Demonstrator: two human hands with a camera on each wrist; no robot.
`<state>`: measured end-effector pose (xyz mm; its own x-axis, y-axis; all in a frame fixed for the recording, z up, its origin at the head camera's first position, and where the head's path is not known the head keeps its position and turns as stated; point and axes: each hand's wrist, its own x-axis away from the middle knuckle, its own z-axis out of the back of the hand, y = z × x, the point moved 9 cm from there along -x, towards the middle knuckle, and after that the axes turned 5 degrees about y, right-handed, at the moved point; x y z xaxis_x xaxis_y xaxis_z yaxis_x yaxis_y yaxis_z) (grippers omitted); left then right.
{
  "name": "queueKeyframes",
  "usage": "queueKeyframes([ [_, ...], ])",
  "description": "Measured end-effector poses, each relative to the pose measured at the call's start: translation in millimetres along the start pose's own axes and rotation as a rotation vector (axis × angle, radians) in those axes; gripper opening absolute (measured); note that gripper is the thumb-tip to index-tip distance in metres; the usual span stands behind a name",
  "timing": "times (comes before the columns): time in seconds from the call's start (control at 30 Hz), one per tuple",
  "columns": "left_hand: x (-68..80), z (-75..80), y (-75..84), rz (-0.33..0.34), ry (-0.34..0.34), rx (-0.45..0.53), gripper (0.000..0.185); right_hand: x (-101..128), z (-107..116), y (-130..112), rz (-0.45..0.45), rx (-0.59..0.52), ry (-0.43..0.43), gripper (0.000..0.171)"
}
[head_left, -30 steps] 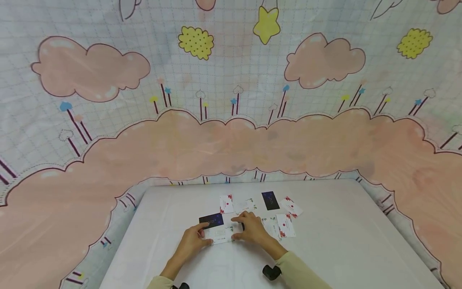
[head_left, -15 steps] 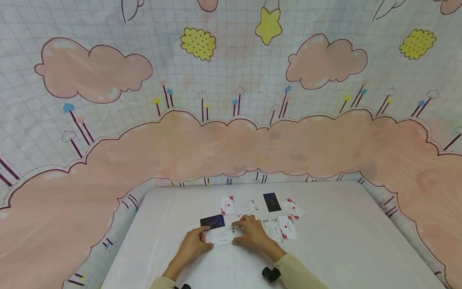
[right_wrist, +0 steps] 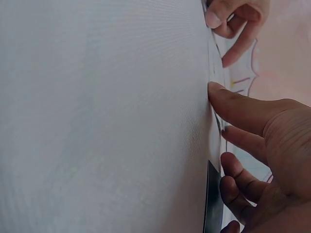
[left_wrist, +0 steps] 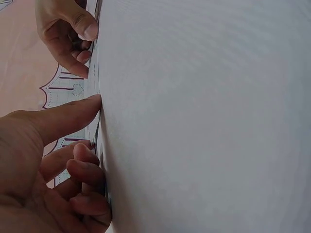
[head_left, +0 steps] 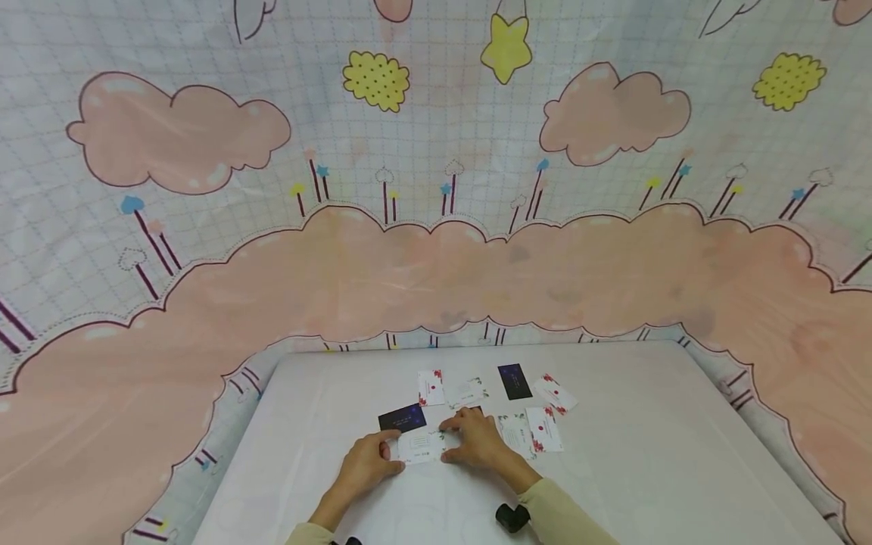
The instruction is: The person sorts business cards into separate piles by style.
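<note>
Both hands, left hand and right hand, pinch the white card by its ends on the table; uneven pressure could bend it or nudge the dark card just beside it.

right hand thumb and curled fingers press a card edge to the white table; left hand opposite

On the desk lie eight cards. Three are dark cards: one far right, one at the left, and one mostly hidden behind the right hand. Five are white cards with small prints. Two hands are in view, the left hand and the right hand.
</note>
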<state>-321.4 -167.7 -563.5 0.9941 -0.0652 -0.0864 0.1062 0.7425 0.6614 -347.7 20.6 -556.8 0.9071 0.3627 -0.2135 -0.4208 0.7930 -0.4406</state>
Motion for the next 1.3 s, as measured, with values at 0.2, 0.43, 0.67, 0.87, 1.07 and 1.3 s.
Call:
queueKeyframes([
  [0.2,1.1,3.9,0.8,0.009,0.007,-0.022,0.056,-2.4,-2.5,0.4,-0.001,0.005,-0.001,0.045],
  [0.43,5.9,2.3,2.1,-0.049,0.009,0.004,0.058,-2.0,-6.0,1.0,-0.01,0.031,-0.02,0.044],
  [0.67,8.6,-1.4,5.0,-0.078,-0.007,-0.005,0.056,1.0,-5.6,0.0,-0.007,0.02,-0.032,0.044],
  [0.87,7.2,-0.6,4.5,-0.083,-0.005,0.009,0.055,1.3,-4.8,0.1,-0.007,0.022,-0.034,0.049],
  [1.07,4.8,4.5,7.4,-0.098,0.006,0.023,0.057,0.1,3.7,-3.2,0.016,0.031,-0.027,0.056],
  [1.3,1.0,15.2,24.5,-0.2,0.012,0.049,0.055,3.5,27.5,-11.8,0.067,0.022,0.028,0.052],
])
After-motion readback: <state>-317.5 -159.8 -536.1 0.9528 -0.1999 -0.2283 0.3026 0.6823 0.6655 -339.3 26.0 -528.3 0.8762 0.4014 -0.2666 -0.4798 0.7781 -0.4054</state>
